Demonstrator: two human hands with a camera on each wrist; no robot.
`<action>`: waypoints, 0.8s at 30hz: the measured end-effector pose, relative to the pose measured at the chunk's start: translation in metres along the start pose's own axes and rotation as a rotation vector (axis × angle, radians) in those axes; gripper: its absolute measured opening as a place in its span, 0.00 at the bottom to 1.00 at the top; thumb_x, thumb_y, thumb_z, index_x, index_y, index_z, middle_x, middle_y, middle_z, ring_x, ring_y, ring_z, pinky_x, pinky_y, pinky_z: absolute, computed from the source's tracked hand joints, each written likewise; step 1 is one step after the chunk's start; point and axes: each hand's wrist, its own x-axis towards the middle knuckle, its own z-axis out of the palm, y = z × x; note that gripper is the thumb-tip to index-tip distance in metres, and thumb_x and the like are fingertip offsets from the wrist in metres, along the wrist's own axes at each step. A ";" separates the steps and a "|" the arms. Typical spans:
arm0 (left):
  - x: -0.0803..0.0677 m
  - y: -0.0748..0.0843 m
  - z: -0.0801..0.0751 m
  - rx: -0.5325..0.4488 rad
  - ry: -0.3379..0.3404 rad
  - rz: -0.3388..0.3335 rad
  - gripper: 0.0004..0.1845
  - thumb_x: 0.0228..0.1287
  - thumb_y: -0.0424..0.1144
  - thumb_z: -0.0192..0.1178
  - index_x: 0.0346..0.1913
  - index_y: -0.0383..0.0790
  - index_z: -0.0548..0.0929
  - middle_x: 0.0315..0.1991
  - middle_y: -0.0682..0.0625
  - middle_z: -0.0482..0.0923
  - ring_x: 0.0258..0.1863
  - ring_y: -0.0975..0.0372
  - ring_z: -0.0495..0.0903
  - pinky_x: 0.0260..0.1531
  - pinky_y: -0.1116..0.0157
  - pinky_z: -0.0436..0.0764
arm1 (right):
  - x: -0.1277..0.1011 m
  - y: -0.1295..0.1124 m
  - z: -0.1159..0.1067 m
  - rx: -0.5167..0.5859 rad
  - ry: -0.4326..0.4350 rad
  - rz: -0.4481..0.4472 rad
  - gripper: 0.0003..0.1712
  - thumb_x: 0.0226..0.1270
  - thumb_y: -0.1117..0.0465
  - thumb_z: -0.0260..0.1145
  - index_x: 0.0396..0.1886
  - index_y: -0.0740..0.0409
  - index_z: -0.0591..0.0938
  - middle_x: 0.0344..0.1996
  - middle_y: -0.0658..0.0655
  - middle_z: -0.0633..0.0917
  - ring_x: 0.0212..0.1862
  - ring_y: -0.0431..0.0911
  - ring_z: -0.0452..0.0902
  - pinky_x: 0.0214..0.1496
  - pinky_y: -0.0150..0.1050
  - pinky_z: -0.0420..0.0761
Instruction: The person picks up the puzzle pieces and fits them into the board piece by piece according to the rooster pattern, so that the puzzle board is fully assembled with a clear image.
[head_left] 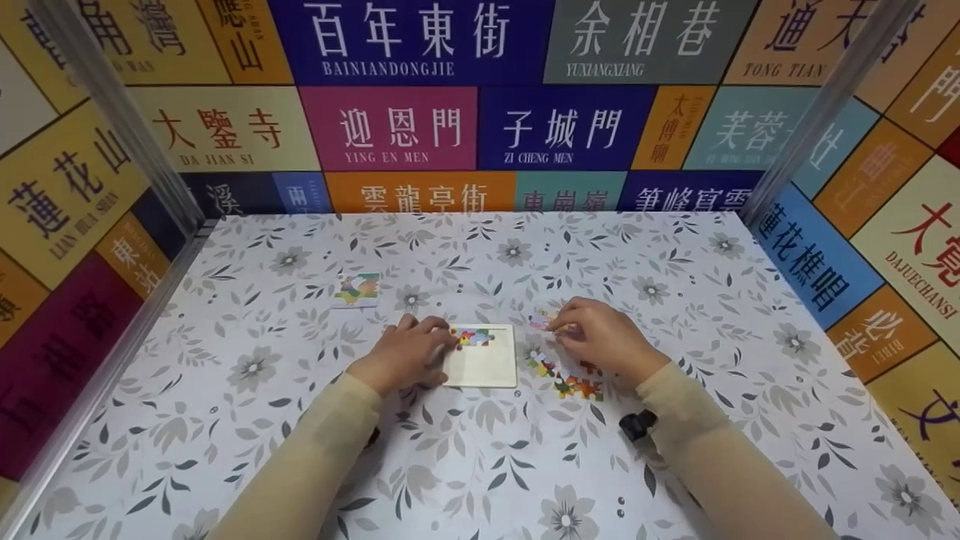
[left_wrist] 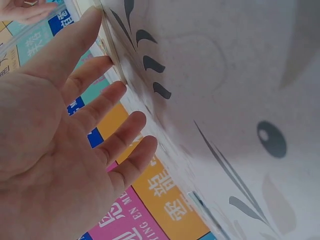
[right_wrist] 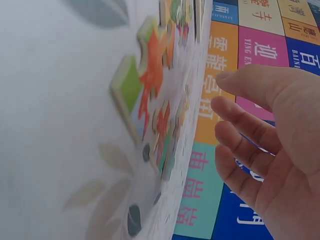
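A shallow cream puzzle tray (head_left: 480, 371) lies on the table, with several joined colourful pieces (head_left: 474, 337) along its far edge. My left hand (head_left: 405, 352) rests at the tray's left side, thumb by the near corner and fingers by the upper left edge. In the left wrist view its fingers are spread and loosely extended, thumb tip at the tray edge. Right of the tray, my right hand (head_left: 604, 337) hovers over loose jigsaw pieces (head_left: 577, 388), fingertips close to a pinkish piece (head_left: 540, 321). Its loosely bent fingers (right_wrist: 232, 132) show nothing between them in the right wrist view.
A small picture card (head_left: 356, 289) lies back left of the tray. The table is covered by a floral cloth (head_left: 255, 367). Panels with large printed characters (head_left: 397, 127) rise behind it and at both sides.
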 end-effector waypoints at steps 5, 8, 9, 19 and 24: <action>0.000 0.000 0.000 0.001 -0.006 -0.013 0.28 0.62 0.49 0.74 0.65 0.53 0.82 0.74 0.51 0.69 0.66 0.47 0.67 0.65 0.42 0.69 | -0.006 0.012 -0.005 0.020 -0.037 -0.010 0.11 0.65 0.61 0.72 0.45 0.51 0.92 0.44 0.51 0.87 0.44 0.48 0.81 0.51 0.47 0.81; 0.001 0.000 0.001 -0.002 -0.008 -0.019 0.28 0.62 0.49 0.74 0.65 0.54 0.82 0.74 0.51 0.68 0.67 0.47 0.67 0.65 0.42 0.69 | -0.010 0.018 -0.008 0.034 -0.052 -0.001 0.11 0.64 0.62 0.72 0.45 0.51 0.92 0.43 0.52 0.88 0.39 0.46 0.80 0.46 0.43 0.79; 0.001 0.000 0.001 -0.004 -0.008 -0.021 0.28 0.62 0.49 0.74 0.65 0.54 0.82 0.74 0.52 0.68 0.67 0.47 0.66 0.65 0.42 0.69 | -0.011 0.019 -0.010 0.035 -0.056 0.001 0.11 0.64 0.63 0.72 0.45 0.51 0.92 0.42 0.52 0.88 0.37 0.45 0.79 0.44 0.41 0.79; 0.000 -0.001 0.000 -0.009 -0.016 -0.012 0.28 0.63 0.49 0.73 0.65 0.53 0.81 0.74 0.50 0.67 0.68 0.47 0.66 0.66 0.41 0.68 | -0.021 0.025 -0.019 0.015 -0.097 0.050 0.09 0.65 0.59 0.73 0.44 0.47 0.92 0.40 0.49 0.88 0.35 0.43 0.76 0.38 0.39 0.75; 0.000 -0.001 0.002 -0.021 0.009 -0.003 0.27 0.62 0.48 0.74 0.63 0.52 0.82 0.73 0.50 0.69 0.66 0.46 0.67 0.64 0.40 0.69 | -0.025 0.027 -0.020 -0.017 -0.091 0.025 0.09 0.63 0.60 0.73 0.42 0.48 0.92 0.41 0.49 0.89 0.39 0.46 0.80 0.42 0.41 0.77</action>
